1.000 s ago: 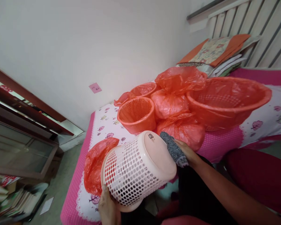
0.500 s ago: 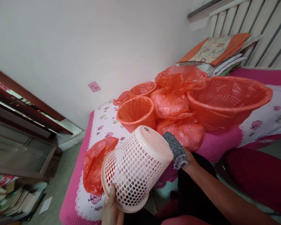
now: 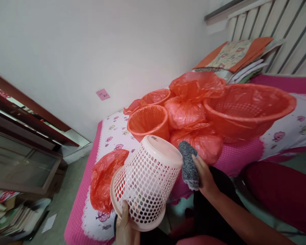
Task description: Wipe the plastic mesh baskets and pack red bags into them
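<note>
My left hand (image 3: 126,224) is closed on the rim of a pale pink plastic wastebasket (image 3: 148,182), its thumb pressed against the perforated side. The basket is tilted, with its solid base up and to the right and its mouth toward the lower left. In my right hand (image 3: 205,175) is a folded grey cloth (image 3: 188,165), fuzzy in texture, gripped by its right side. The cloth is beside the basket's base; I cannot tell whether they touch. A crumpled red plastic bag (image 3: 105,182) lies left of the basket on the bed (image 3: 109,122).
Behind the basket are a red-lined wastebasket (image 3: 148,122), another lined basket (image 3: 156,96), knotted red bags (image 3: 196,143) and a large lined basket (image 3: 250,105). Folded textiles (image 3: 234,56) sit by the headboard. A dark red stool (image 3: 277,194) stands at right, a glass-fronted cabinet (image 3: 20,160) at left.
My right hand has drawn slightly back from the basket's base, and the cloth now shows held in the fingers. The basket's base has shifted a little left; my left hand keeps its hold.
</note>
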`<state>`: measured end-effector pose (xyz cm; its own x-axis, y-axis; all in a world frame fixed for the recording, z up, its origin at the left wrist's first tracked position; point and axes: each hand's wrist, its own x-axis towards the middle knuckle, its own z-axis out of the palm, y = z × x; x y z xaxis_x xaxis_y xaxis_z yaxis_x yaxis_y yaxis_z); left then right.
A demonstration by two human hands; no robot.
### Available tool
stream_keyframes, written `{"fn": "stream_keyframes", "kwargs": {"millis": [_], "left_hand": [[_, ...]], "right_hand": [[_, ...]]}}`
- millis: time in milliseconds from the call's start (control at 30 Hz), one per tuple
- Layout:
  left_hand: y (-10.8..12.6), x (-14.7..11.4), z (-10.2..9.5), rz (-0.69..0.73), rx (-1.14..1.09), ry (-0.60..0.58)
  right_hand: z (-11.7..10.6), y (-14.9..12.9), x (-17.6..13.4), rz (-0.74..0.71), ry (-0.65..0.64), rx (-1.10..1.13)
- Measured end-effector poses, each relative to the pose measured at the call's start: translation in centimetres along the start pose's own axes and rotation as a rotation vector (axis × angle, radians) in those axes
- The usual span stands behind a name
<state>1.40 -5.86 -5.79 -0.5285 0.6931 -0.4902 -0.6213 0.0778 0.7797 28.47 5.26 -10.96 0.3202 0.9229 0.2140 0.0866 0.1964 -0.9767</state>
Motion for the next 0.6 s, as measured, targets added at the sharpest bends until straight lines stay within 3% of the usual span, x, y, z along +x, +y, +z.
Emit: {"fn": "stream_keyframes", "kwargs": {"millis": [133, 300, 433, 600], "left_hand": [[-0.1, -0.2, 0.4, 0.004, -0.005, 0.003], [0.1, -0.8, 1.3, 0.013, 0.01, 0.013], [-0.4, -0.6, 0.8, 0.035, 0.036, 0.027], [-1.7, 0.9, -1.3, 0.08, 0.099, 0.03]], "right_hand": [[-0.3, -2.2, -0.5, -0.008, 0.043, -0.02], [-0.2, -2.9, -0.8, -0.17, 0.105, -0.174], [-0.5, -4.6, -0.7, -0.358, 0.036, -0.226], [-1.3, -7.5, -0.3, -0.55, -0.074, -0.273]]}}
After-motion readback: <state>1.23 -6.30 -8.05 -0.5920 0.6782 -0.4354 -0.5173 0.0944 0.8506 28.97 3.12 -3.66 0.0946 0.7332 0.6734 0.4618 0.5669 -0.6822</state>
